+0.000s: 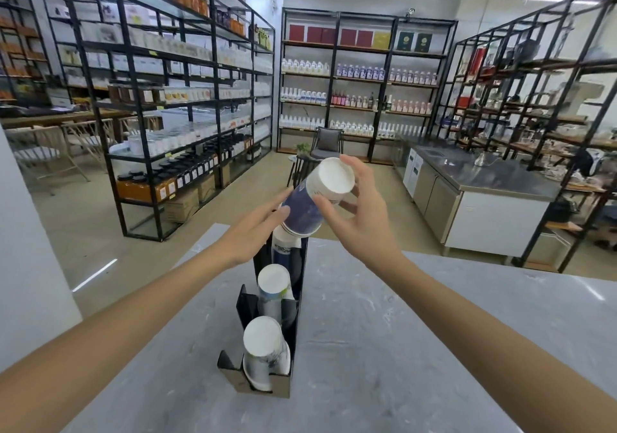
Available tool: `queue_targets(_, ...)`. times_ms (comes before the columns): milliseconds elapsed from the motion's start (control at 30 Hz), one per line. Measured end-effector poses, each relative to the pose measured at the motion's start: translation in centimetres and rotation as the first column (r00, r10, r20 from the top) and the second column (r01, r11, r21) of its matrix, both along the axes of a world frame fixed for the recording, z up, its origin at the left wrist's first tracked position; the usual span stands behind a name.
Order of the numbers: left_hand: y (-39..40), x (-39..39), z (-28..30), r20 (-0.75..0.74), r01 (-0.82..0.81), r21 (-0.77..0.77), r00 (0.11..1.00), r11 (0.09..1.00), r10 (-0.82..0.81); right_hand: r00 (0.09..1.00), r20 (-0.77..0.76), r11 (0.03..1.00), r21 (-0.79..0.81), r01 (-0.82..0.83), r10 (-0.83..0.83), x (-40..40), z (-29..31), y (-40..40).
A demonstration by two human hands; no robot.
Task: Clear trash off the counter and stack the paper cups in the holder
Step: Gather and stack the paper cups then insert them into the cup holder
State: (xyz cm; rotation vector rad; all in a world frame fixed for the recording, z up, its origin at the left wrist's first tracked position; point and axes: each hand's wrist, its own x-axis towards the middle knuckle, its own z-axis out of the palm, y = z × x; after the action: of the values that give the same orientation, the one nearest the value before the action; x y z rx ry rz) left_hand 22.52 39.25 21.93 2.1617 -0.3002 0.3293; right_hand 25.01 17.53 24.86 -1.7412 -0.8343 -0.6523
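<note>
Your right hand (359,214) has its thumb and fingers curled round a stack of paper cups (315,195), pinching near the white base, which tilts up toward you. Your left hand (258,225) is flat-ish, fingers straight, fingertips touching the blue side of that stack. The stack's lower end sits on the cups in the back slot of the black cup holder (295,335). Two more upside-down cups, middle (273,285) and front (263,342), fill the nearer slots. The holder stands on the grey marble counter (417,349).
</note>
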Motion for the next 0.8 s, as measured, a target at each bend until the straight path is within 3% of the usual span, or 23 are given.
queue_targets(233,1.5,2.1,-1.7,-0.084,-0.011,-0.174,0.996,0.985,-0.004,0.999,0.000,0.992,-0.121,0.036,-0.036,2.8,-0.4,3.1)
queue_targets(600,2.8,3.4,-4.3,-0.405,-0.123,-0.198,0.914,0.972,0.033,0.993,-0.118,0.982,-0.187,-0.009,-0.014,5.2,-4.1,5.5)
queue_targets(800,2.8,3.8,-4.6,-0.202,-0.019,-0.302,0.978,0.953,-0.044,0.990,-0.143,0.965,-0.258,-0.046,0.009,6.4,-7.0,5.9)
